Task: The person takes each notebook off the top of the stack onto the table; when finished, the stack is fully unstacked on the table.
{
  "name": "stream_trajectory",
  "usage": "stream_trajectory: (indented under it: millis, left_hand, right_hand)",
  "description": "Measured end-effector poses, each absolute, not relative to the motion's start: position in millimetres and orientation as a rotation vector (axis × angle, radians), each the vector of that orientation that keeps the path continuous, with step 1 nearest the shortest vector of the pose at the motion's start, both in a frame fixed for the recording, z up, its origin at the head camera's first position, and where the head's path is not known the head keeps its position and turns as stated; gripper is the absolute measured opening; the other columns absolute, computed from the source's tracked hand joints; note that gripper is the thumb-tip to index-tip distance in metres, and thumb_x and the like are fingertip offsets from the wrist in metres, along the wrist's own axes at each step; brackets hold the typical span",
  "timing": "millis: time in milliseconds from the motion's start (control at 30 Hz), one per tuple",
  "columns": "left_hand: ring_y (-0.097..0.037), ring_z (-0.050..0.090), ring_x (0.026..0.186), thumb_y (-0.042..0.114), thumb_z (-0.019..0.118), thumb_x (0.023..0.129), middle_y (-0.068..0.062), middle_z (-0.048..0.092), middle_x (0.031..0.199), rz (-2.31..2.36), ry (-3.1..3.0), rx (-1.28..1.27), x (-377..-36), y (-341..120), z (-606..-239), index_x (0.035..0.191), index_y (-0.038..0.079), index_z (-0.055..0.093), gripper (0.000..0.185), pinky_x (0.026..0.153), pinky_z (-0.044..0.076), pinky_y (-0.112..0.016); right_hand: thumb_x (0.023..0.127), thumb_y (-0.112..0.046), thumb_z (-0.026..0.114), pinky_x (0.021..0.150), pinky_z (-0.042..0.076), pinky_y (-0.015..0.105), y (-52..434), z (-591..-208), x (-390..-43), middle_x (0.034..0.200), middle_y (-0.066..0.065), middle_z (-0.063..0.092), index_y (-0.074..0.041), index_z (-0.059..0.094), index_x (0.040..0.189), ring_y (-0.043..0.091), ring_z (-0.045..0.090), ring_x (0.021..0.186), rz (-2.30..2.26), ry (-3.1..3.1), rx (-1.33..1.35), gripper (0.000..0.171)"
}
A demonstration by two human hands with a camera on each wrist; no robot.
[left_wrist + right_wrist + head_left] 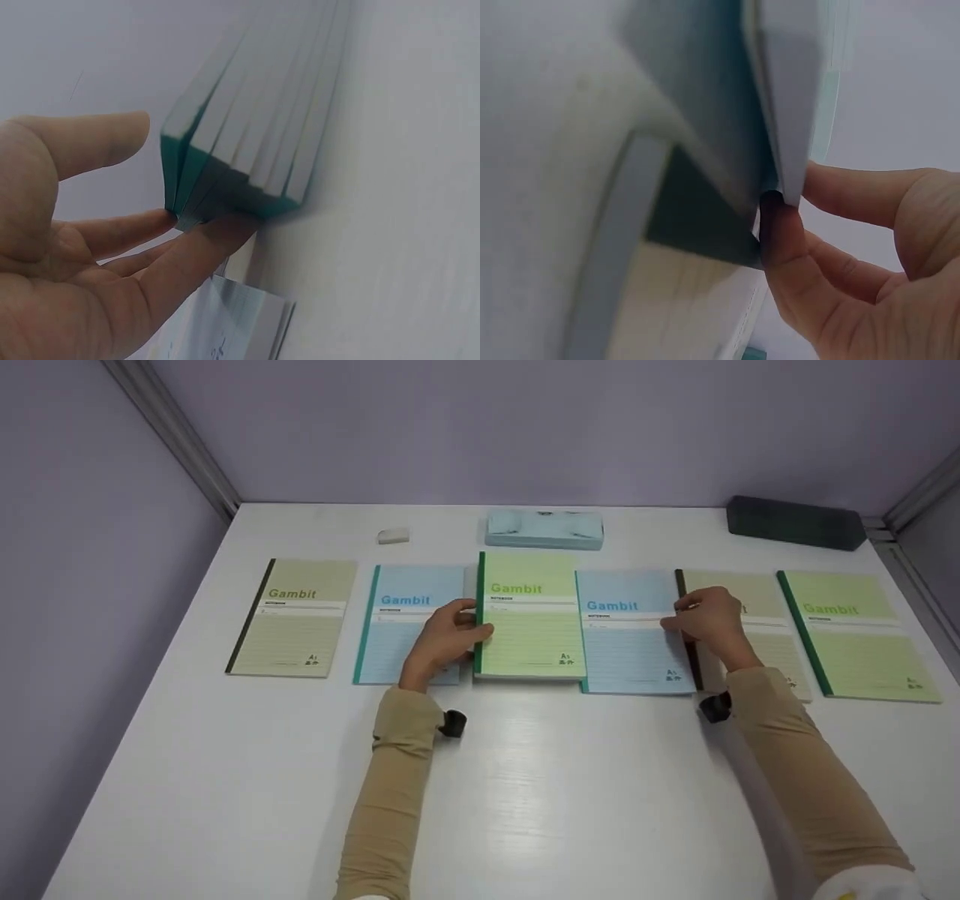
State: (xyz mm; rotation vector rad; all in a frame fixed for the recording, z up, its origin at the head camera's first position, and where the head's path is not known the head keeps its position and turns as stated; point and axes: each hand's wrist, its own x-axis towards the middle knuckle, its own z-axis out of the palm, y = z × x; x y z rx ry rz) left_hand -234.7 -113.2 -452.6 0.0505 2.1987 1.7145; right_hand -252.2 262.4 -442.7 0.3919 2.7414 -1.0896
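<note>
In the middle a green notebook (529, 630) lies on top of a stack of several notebooks (247, 165), their spines toward my left hand (448, 636). That hand's straight fingers (199, 259) touch the spines from the side and below. Its thumb (112, 139) stands just off the top cover in the left wrist view. My right hand (709, 622) pinches the right edge of a blue notebook (634, 649) between thumb and fingers (784, 232), and this edge is lifted. A beige notebook (776, 649) lies partly under the right hand.
Another beige notebook (292, 619) and a blue notebook (401, 641) lie on the left; a green notebook (859, 637) lies far right. Along the back are an eraser (394, 536), a light blue case (544, 530) and a dark case (795, 522). Walls border the white table (525, 795).
</note>
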Motion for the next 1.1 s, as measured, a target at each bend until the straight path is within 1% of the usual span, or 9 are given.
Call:
stream_trajectory:
  millis: [167, 267, 433, 500, 633, 700, 800, 967, 1100]
  left_hand:
    - [-0.025, 0.055, 0.115, 0.02, 0.066, 0.092, -0.014, 0.053, 0.132, 1.713, 2.217, 0.056, -235.8, -113.9, -450.7, 0.14, 0.009, 0.046, 0.053, 0.088, 0.048, -0.04]
    - [-0.025, 0.056, 0.114, 0.021, 0.066, 0.092, -0.014, 0.053, 0.132, 1.7, 2.227, 0.059, -236.4, -114.5, -451.1, 0.14, 0.009, 0.046, 0.054, 0.087, 0.049, -0.041]
    - [-0.024, 0.054, 0.117, 0.023, 0.066, 0.092, -0.013, 0.053, 0.133, 1.667, 2.26, 0.055, -236.2, -115.2, -451.2, 0.141, 0.011, 0.046, 0.055, 0.087, 0.049, -0.041]
    - [-0.024, 0.053, 0.119, 0.023, 0.066, 0.092, -0.013, 0.052, 0.134, 1.655, 2.267, 0.053, -235.9, -114.6, -450.7, 0.142, 0.011, 0.045, 0.056, 0.088, 0.048, -0.04]
    - [-0.024, 0.054, 0.118, 0.023, 0.065, 0.092, -0.012, 0.051, 0.137, 1.655, 2.255, 0.046, -235.5, -113.2, -450.4, 0.144, 0.011, 0.043, 0.057, 0.088, 0.049, -0.039]
    - [-0.024, 0.056, 0.116, 0.021, 0.065, 0.092, -0.013, 0.051, 0.137, 1.673, 2.239, 0.049, -235.5, -112.4, -450.8, 0.144, 0.011, 0.043, 0.057, 0.087, 0.05, -0.04]
    - [-0.024, 0.056, 0.116, 0.02, 0.066, 0.092, -0.013, 0.053, 0.135, 1.684, 2.235, 0.051, -235.1, -111.4, -452.0, 0.143, 0.01, 0.044, 0.057, 0.087, 0.05, -0.04]
    - [-0.025, 0.053, 0.121, 0.017, 0.067, 0.091, -0.014, 0.053, 0.135, 1.677, 2.265, 0.068, -233.6, -110.0, -452.6, 0.142, 0.007, 0.045, 0.057, 0.092, 0.047, -0.038]
    - [-0.025, 0.055, 0.118, 0.013, 0.067, 0.089, -0.016, 0.055, 0.132, 1.618, 2.36, 0.095, -233.2, -108.1, -452.6, 0.141, 0.004, 0.045, 0.057, 0.092, 0.047, -0.037]
  right_hand:
    - [0.083, -0.011, 0.071, 0.06, 0.048, 0.026, 260.0, -439.8, -253.5, 0.099, 0.023, 0.061, 0.011, 0.062, 0.112, 0.02, 0.059, 0.07, -1.049, 2.763, 0.388, 0.037]
    - [0.084, -0.012, 0.07, 0.063, 0.049, 0.029, 258.4, -437.2, -253.2, 0.097, 0.023, 0.062, 0.011, 0.063, 0.111, 0.023, 0.059, 0.072, -1.01, 2.751, 0.387, 0.036]
    - [0.089, -0.022, 0.066, 0.071, 0.049, 0.038, 249.5, -430.8, -247.2, 0.104, 0.027, 0.062, 0.011, 0.063, 0.113, 0.031, 0.059, 0.083, -0.939, 2.816, 0.286, 0.041]
    - [0.091, -0.026, 0.064, 0.072, 0.05, 0.036, 241.3, -428.2, -243.2, 0.109, 0.027, 0.062, 0.009, 0.063, 0.115, 0.031, 0.06, 0.086, -1.005, 2.816, 0.232, 0.043]
    - [0.093, -0.029, 0.063, 0.072, 0.054, 0.028, 215.3, -429.8, -237.2, 0.113, 0.023, 0.063, 0.006, 0.062, 0.119, 0.024, 0.066, 0.083, -1.328, 2.648, 0.147, 0.044]
    - [0.093, -0.028, 0.063, 0.075, 0.054, 0.027, 200.4, -434.2, -236.3, 0.116, 0.021, 0.062, 0.005, 0.059, 0.124, 0.022, 0.066, 0.086, -1.471, 2.524, 0.103, 0.045]
    - [0.094, -0.026, 0.062, 0.081, 0.053, 0.03, 181.7, -441.8, -236.6, 0.122, 0.02, 0.058, 0.004, 0.054, 0.13, 0.023, 0.063, 0.093, -1.616, 2.368, 0.091, 0.048]
    - [0.096, -0.021, 0.059, 0.091, 0.048, 0.033, 164.4, -450.5, -237.6, 0.133, 0.018, 0.051, 0.002, 0.047, 0.139, 0.023, 0.056, 0.11, -1.751, 2.232, 0.18, 0.05]
    - [0.094, -0.012, 0.059, 0.091, 0.047, 0.032, 158.3, -455.1, -237.7, 0.136, 0.018, 0.048, 0.0, 0.044, 0.141, 0.025, 0.053, 0.116, -1.765, 2.242, 0.167, 0.051]
